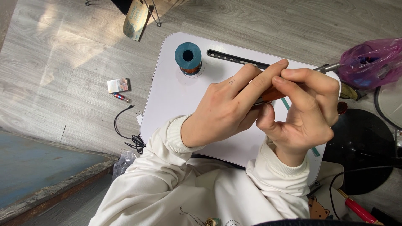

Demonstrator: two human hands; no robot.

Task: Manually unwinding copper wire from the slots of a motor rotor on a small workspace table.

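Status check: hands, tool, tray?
Left hand and right hand both closed on the orange-handled tool, held over the white tray. Teal spool stands apart at the tray's far end. Nothing blocking.

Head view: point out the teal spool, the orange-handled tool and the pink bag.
teal spool (188, 55), head view, top flange.
orange-handled tool (273, 94), head view, orange handle between the hands.
pink bag (372, 62), head view, middle of the plastic.

A spool (188, 57) is standing on the small table (167, 100), left of a slot (234, 58); both hands (268, 106) are hovering over the table's middle
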